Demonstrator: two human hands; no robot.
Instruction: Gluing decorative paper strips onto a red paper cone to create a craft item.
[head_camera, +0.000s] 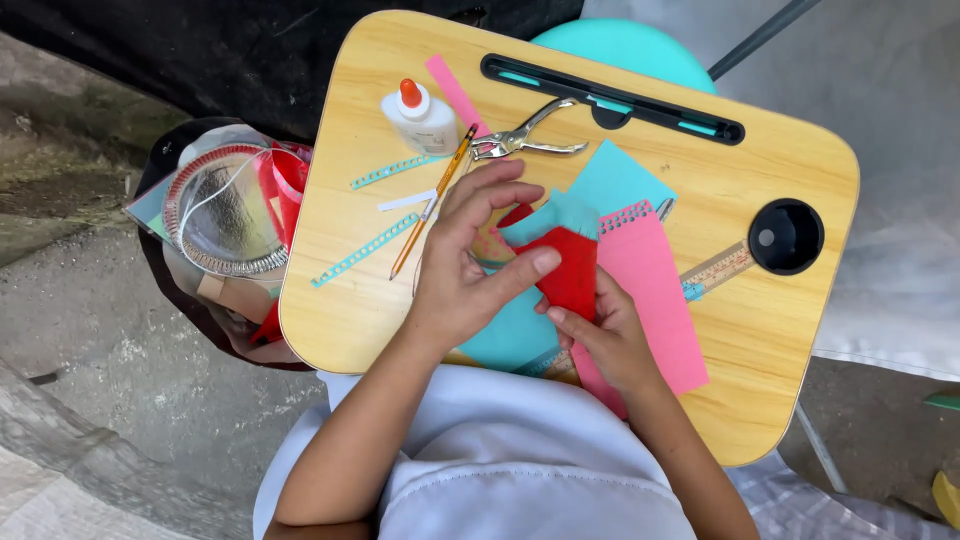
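Observation:
My left hand (470, 265) and my right hand (605, 335) together hold a small red paper piece (572, 268) with a teal paper strip (555, 218) along its top edge, just above a wooden lap table (770, 330). The left thumb presses on the red piece from the left. Fingers of the right hand pinch its lower right edge. Under the hands lie a pink paper sheet (655, 290) and teal paper (620, 175).
On the table lie a white glue bottle with an orange cap (420, 115), a pencil (435, 198), a metal hole punch (525, 140), punched teal strips (365, 250), a pink strip (455, 90) and a ruler (718, 268). A foil plate (225, 215) sits in a bag at the left.

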